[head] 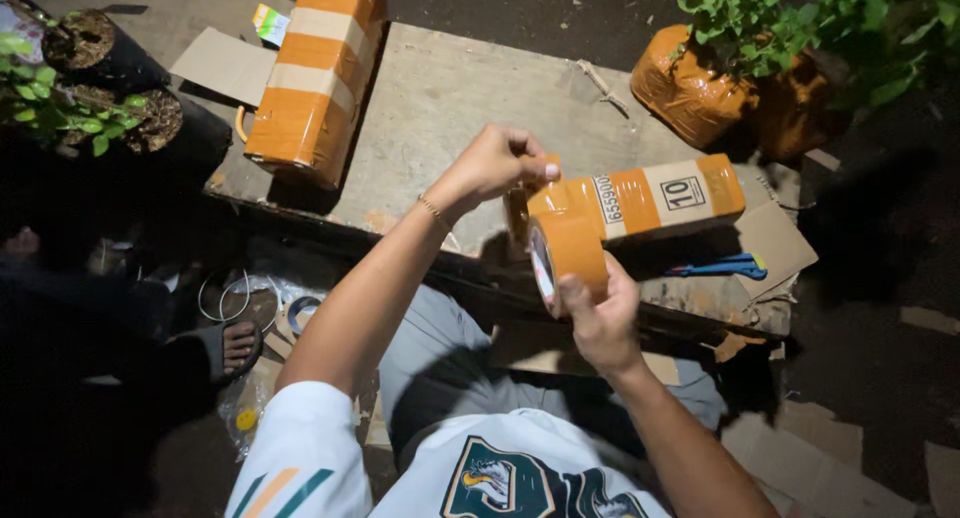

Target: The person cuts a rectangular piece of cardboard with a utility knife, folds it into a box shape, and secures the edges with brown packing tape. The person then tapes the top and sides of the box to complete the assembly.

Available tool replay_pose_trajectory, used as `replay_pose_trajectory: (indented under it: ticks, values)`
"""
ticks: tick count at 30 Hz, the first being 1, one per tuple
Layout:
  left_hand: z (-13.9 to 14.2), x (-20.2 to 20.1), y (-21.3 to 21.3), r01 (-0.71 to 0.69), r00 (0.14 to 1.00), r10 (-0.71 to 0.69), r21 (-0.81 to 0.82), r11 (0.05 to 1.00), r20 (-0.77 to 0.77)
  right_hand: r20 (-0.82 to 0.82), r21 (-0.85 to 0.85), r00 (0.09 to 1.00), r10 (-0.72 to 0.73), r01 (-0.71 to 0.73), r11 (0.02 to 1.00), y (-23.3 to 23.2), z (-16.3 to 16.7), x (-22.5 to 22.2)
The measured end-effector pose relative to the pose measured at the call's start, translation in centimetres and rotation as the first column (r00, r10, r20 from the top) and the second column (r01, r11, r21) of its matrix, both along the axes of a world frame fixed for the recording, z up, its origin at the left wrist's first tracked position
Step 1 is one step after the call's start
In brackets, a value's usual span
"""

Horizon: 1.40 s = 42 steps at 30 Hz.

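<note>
I observed the right hand (600, 313) gripping the orange tape roll (568, 256); left hand (500, 163) fingers pinched the strip against the small parcel (640, 198) above the desk (450, 98). Wrapping appeared mostly done, the end still uncut.

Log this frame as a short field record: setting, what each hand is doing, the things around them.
setting: outdoors at night, low wooden board used as a work surface
right hand: grip around a roll of orange tape
left hand: pinching the tape's free end at the small taped parcel
parcel: long, wrapped in orange tape, with white labels
nearby: larger orange-taped box, blue utility knife, potted plant wrapped in orange tape, cardboard scraps
other person: sandalled foot at left
</note>
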<state>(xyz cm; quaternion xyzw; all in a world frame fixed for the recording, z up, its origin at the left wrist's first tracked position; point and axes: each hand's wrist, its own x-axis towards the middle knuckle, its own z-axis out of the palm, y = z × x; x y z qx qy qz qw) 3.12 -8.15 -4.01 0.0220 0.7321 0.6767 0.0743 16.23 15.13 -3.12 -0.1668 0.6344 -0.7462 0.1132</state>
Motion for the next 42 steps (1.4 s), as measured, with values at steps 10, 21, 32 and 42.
replay_pose_trajectory:
  ticks: [10,21,32,42]
  values:
    - [-5.8,-5.0,-1.9,0.118,0.982,-0.099,-0.110,0.987,0.162,0.162,0.137,0.981,-0.106,0.084,0.987,-2.7,3.6,-2.8]
    - [-10.0,-4.6,-1.6,0.084,0.955,-0.108,0.100,0.991,0.277,0.203,0.119,0.974,-0.106,0.083,0.989,-3.3,2.9,-3.6]
    - [-11.1,-4.6,-1.7,0.132,0.957,-0.134,0.025,0.991,0.259,0.241,0.129,0.965,-0.107,0.077,0.989,-3.3,2.3,-4.0]
    - [-9.6,-3.8,-2.3,-0.324,0.943,0.253,-0.423,0.846,-0.216,0.115,0.052,0.990,-0.077,0.072,0.996,-2.9,0.6,-4.4]
